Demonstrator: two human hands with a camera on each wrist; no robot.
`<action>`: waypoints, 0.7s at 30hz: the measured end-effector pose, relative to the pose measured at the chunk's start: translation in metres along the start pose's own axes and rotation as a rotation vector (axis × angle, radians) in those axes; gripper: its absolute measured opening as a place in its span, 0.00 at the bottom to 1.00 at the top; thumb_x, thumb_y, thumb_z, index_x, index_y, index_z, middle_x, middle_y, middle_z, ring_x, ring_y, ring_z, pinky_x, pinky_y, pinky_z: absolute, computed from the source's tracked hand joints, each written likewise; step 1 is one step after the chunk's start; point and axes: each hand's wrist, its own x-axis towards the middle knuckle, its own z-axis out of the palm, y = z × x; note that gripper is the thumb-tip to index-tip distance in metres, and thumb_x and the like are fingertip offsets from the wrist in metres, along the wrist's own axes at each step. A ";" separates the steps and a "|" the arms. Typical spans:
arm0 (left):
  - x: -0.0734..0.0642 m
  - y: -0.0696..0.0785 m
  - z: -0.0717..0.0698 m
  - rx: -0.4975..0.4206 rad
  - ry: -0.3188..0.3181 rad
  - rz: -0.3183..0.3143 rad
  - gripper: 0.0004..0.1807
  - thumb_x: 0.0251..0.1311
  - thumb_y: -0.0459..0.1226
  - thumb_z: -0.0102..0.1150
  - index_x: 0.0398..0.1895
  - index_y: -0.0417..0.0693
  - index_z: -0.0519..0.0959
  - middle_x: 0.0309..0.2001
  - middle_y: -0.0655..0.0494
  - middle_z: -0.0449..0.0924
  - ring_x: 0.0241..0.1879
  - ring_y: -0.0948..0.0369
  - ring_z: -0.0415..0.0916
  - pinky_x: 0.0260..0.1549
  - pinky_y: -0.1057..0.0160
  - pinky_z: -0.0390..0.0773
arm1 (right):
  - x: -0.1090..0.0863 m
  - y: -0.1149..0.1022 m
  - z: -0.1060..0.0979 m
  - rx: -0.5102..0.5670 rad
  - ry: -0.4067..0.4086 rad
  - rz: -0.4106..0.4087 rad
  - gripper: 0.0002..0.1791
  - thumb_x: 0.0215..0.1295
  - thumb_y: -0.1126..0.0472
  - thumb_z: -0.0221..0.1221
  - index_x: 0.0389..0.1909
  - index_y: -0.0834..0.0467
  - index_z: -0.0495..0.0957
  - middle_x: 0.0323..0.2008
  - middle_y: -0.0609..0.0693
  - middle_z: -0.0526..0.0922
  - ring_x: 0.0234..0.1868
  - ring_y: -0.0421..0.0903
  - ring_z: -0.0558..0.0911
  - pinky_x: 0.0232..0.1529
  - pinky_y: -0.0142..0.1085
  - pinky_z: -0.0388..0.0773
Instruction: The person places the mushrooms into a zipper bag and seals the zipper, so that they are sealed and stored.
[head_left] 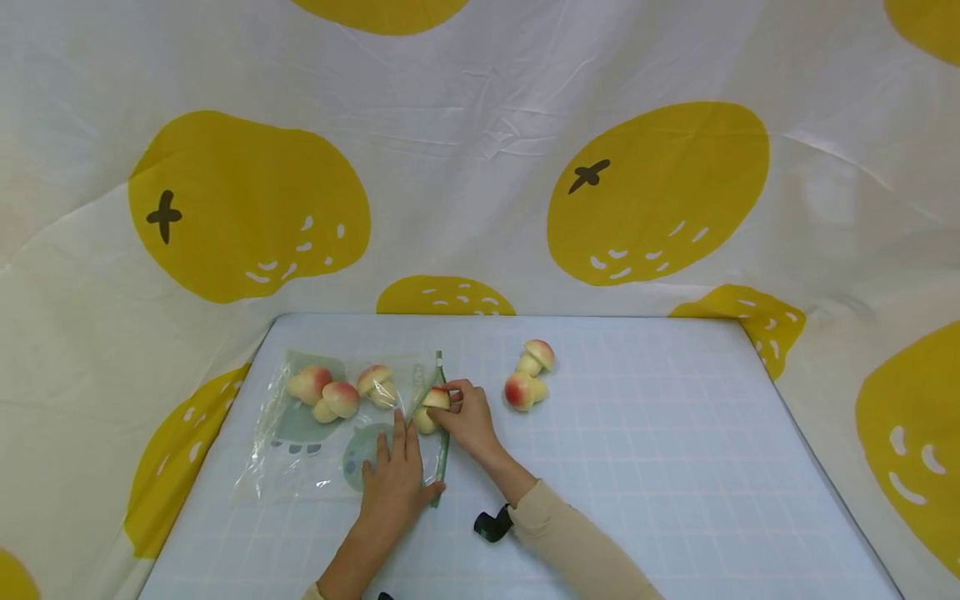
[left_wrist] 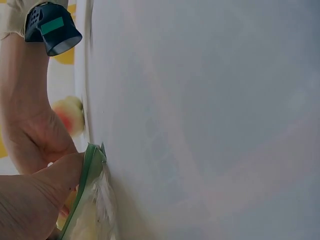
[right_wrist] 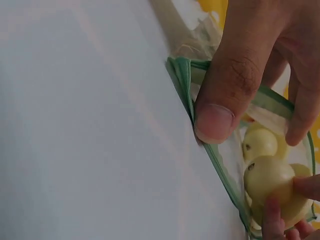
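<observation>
A clear zip bag point(head_left: 300, 475) with a green rim and green cartoon print lies on the table, its mouth to the right. Three toy mushrooms, with red-tinted caps and cream stems, are inside, among them one mushroom point(head_left: 377, 385) nearest the mouth. My left hand point(head_left: 395, 479) spans the bag's mouth, its thumb point(right_wrist: 215, 120) on the green rim and its fingers over the upper film. Another mushroom point(right_wrist: 270, 180) is pinched by my right hand point(head_left: 472, 423) within the parted rim. The bag's film partly covers that mushroom in the head view.
Right of the bag, an upper mushroom point(head_left: 538, 357) and a lower mushroom point(head_left: 525, 390) lie close together. The table wears a pale checked cloth point(head_left: 660, 450). Behind it hangs a white curtain point(head_left: 465, 183) with yellow fruit print. A black wrist camera point(head_left: 492, 527) sits at the right wrist.
</observation>
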 end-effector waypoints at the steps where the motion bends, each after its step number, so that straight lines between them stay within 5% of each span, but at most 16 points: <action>1: 0.000 0.000 0.000 0.002 0.003 0.001 0.63 0.40 0.56 0.81 0.73 0.31 0.58 0.78 0.35 0.44 0.67 0.29 0.58 0.47 0.23 0.66 | 0.000 -0.001 0.002 0.015 0.004 0.009 0.24 0.52 0.62 0.73 0.50 0.62 0.78 0.38 0.59 0.75 0.32 0.42 0.77 0.32 0.30 0.75; 8: -0.002 0.000 0.000 0.032 0.021 0.025 0.64 0.39 0.56 0.81 0.73 0.30 0.58 0.77 0.35 0.44 0.66 0.29 0.60 0.46 0.24 0.68 | -0.004 -0.003 0.013 0.252 -0.017 0.099 0.22 0.59 0.70 0.67 0.55 0.67 0.75 0.40 0.59 0.80 0.37 0.45 0.82 0.37 0.32 0.79; 14: -0.002 -0.001 0.002 0.049 0.027 0.028 0.64 0.39 0.57 0.81 0.73 0.31 0.59 0.78 0.36 0.44 0.66 0.31 0.61 0.46 0.25 0.69 | -0.009 -0.004 0.019 0.557 -0.105 0.186 0.20 0.65 0.77 0.58 0.57 0.75 0.69 0.47 0.70 0.81 0.48 0.61 0.84 0.49 0.47 0.81; 21: -0.002 -0.002 0.001 0.063 0.038 0.040 0.64 0.39 0.57 0.81 0.73 0.31 0.59 0.78 0.36 0.44 0.65 0.31 0.62 0.45 0.25 0.70 | -0.007 0.000 0.025 0.740 -0.215 0.265 0.20 0.67 0.79 0.50 0.60 0.72 0.69 0.49 0.65 0.83 0.49 0.52 0.84 0.51 0.45 0.80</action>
